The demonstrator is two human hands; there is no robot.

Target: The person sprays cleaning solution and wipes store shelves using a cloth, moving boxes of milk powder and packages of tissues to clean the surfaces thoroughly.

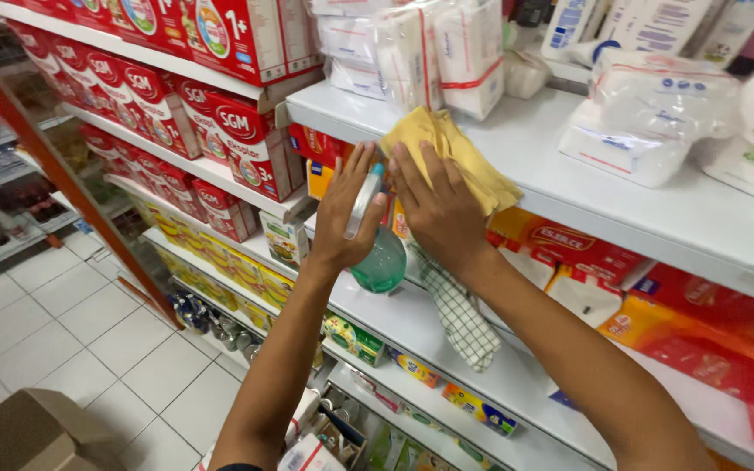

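While the left hand (pixel 342 218) is curled only loosely, its fingers spread upward and its thumb hooked around the pale trigger head of a green spray bottle (pixel 380 257), the bottle hangs below the palm in front of the shelf edge, its round green body just under the front lip of the white shelf (pixel 569 166). Beside it, the right hand (pixel 440 209) lies nearly flat and open, fingers extended and pressed on a folded yellow cloth (pixel 451 153), which rests on the front left corner of that shelf, partly overhanging the edge. A green-and-white checked cloth (pixel 460 314) hangs down from beneath the right wrist; how it is held cannot be told. Both forearms rise from the lower edge of the view, the left nearly straight up, the right slanting in from the lower right, so the two hands meet almost touching at the shelf's corner. Behind the yellow cloth, toward the back of the shelf, stand white plastic-wrapped packs (pixel 429 48), and further right lies a soft white bag (pixel 647 113). Red cartons (pixel 237 131) fill the shelves to the left, orange and red packets (pixel 586 253) sit on the shelf below, and a cardboard box (pixel 28 432) rests on the white tiled floor (pixel 89 331).
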